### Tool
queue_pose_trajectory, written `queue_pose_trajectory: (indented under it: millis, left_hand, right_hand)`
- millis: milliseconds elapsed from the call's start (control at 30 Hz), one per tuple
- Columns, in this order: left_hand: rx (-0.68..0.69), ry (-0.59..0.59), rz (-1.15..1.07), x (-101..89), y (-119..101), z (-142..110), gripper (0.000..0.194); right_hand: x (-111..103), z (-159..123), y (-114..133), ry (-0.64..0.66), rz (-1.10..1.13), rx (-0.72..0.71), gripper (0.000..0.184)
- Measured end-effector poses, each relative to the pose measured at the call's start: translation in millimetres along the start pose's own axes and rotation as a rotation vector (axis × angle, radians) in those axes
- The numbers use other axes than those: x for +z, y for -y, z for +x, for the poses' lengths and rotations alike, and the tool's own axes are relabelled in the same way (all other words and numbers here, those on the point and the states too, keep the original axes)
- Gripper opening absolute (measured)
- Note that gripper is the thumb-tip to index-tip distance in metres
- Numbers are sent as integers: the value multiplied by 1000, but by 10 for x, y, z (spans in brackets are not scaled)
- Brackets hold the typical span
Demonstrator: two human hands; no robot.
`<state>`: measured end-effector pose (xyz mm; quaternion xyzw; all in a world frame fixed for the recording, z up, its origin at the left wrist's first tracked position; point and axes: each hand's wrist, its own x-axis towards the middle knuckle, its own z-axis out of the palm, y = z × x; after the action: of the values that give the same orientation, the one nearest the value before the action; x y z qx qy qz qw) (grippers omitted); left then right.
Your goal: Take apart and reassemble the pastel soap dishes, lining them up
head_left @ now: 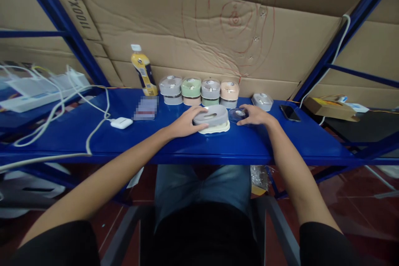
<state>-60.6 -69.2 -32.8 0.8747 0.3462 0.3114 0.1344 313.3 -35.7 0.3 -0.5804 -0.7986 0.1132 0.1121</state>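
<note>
A grey oval box part with a long slot in its top [212, 115] sits on a cream base with a wavy rim [218, 128], near the front edge of the blue shelf. My left hand [188, 122] grips its left end, fingers over the far side and thumb along the near side. Just to the right, my right hand [256, 115] has its thumb and fingers around a clear plastic lid [236, 115] with a round sticker. The lid lies low at the shelf surface, and the palm hides part of it.
Behind stand several stacked pastel boxes with clear lids [191, 87], beside a yellow bottle [145, 72]. Another lidded grey box [262, 102] and a phone [290, 113] lie right. White cables [90, 133] and a white case [121, 123] lie left. Cardboard [149, 20] closes the back.
</note>
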Motion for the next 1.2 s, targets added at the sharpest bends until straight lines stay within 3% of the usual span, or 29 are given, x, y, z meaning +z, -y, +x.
queue_pose_trajectory:
  millis: [100, 200, 333, 467, 600, 933, 1100, 1200]
  left_hand:
    - [-23, 43, -21, 99, -130, 22, 80]
    - [-63, 51, -47, 150, -132, 50, 94]
    - [-110, 31, -129, 185, -46, 76, 116]
    - [-121, 31, -211, 213, 14, 82, 130]
    - [-66, 13, -220, 218, 32, 86, 129]
    - [-50, 46, -220, 192, 34, 93, 125]
    - [-53, 30, -209, 221, 60, 52, 108]
    - [-94, 26, -128, 225, 61, 42, 88]
  right_hand:
    - [-82, -58, 0, -185, 91, -42, 93]
    - [-112, -114, 125, -319, 279, -243, 90]
    - [11, -83, 455, -182, 358, -541, 90]
    - [220, 44, 700, -80, 271, -617, 91]
    - [332, 111, 742, -65, 260, -613, 92]
    - [317, 113, 845, -15, 196, -576, 89]
    - [285, -309, 761, -32, 99, -470, 91]
    - [173, -719, 615, -46, -85, -204, 89]
